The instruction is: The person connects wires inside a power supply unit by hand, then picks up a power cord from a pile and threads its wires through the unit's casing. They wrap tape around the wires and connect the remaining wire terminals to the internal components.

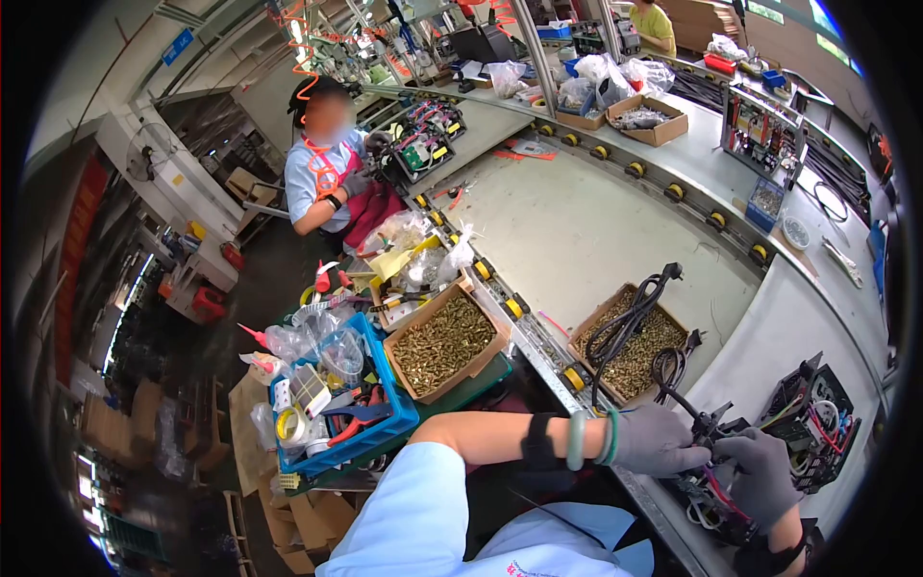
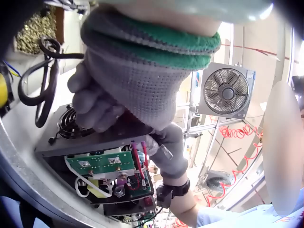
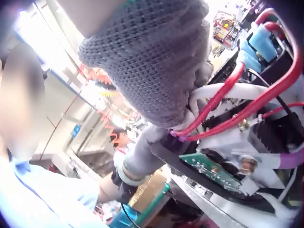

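Note:
Both hands wear grey knit gloves and meet at an opened metal unit (image 1: 707, 500) with a fan grille (image 2: 71, 122), a green circuit board (image 2: 102, 163) (image 3: 211, 171) and red wires (image 3: 228, 111). The left hand (image 1: 659, 440) (image 2: 133, 85) (image 3: 142, 152) has curled fingers over the fan-side panel, around the end of a black cable (image 2: 40, 100); its fingertips are partly hidden. On the panel's inner side, the right hand (image 1: 760, 476) (image 2: 168, 149) (image 3: 152, 61) pinches at the red wires' purple-sleeved ends. The exact contact is covered by the glove.
A second opened unit (image 1: 817, 423) stands to the right. Boxes of brass-coloured parts (image 1: 447, 341) (image 1: 630, 337) and a blue tool crate (image 1: 399, 404) are to the left. A roller rail (image 1: 514, 308) runs alongside. Another person (image 1: 332, 178) works farther up the line.

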A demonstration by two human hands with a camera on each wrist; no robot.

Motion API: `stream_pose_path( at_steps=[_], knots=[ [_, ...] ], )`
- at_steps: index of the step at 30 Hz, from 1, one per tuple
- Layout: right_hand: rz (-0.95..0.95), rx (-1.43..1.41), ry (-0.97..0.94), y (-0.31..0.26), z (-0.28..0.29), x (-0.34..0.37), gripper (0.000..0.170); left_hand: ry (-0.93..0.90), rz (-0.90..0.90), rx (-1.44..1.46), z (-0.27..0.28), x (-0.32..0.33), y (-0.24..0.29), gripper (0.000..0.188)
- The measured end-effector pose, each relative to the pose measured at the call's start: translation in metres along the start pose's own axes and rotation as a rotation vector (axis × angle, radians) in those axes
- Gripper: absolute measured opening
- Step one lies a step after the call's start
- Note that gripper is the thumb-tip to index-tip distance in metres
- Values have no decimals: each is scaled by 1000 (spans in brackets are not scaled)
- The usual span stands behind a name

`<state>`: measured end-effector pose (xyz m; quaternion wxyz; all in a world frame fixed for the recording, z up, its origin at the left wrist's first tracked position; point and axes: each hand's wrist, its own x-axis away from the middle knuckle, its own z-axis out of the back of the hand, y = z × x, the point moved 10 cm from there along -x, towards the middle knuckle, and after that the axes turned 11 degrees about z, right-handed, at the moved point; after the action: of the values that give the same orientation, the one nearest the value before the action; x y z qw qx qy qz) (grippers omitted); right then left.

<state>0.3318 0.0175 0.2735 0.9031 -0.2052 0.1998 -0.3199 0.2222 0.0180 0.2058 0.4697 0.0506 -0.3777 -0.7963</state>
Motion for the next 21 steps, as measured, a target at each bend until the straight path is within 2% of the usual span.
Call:
stream_pose_path(
  at_steps=[1,2,3,4,5,6,7,8,9,11,14,16,17,18,20,21],
  knots=[
    [-114,-257,112,11,8,4,17,8,-8,-2,5,6,2,50],
    [-36,-305,121,2,23,-1,21,165,-15,-19,25,14,4,50],
    [-36,-299,124,3,21,2,21,318,-25,-39,44,24,9,51],
    [-54,-248,221,7,21,7,22,440,-42,-7,59,35,21,47],
    [-69,-197,317,10,24,11,25,439,-44,-7,58,34,29,47],
    [-89,-135,312,-1,19,6,16,556,-203,-4,66,40,50,47],
    [-84,-132,315,-1,19,2,16,671,-364,-4,72,49,69,48],
    [-16,-27,238,-8,15,-3,12,690,-384,-162,63,47,81,41],
    [49,79,161,-14,9,-7,9,692,-388,-165,59,44,83,41],
    [74,108,203,-11,9,-5,8,771,-391,-184,58,41,84,31],
    [14,61,196,-5,9,-1,13,833,-425,-215,61,41,95,25],
    [-75,-93,295,-9,17,-2,15,830,-405,-201,67,40,93,25],
    [-75,-92,292,-7,16,0,15,821,-385,-187,70,39,90,26],
    [-79,-170,377,-3,19,5,14,822,-386,-185,72,41,89,26],
    [-83,-247,458,1,23,16,14,513,-127,372,69,19,49,27],
    [-115,-213,397,2,19,19,11,515,-129,376,63,16,45,27]
  ],
)
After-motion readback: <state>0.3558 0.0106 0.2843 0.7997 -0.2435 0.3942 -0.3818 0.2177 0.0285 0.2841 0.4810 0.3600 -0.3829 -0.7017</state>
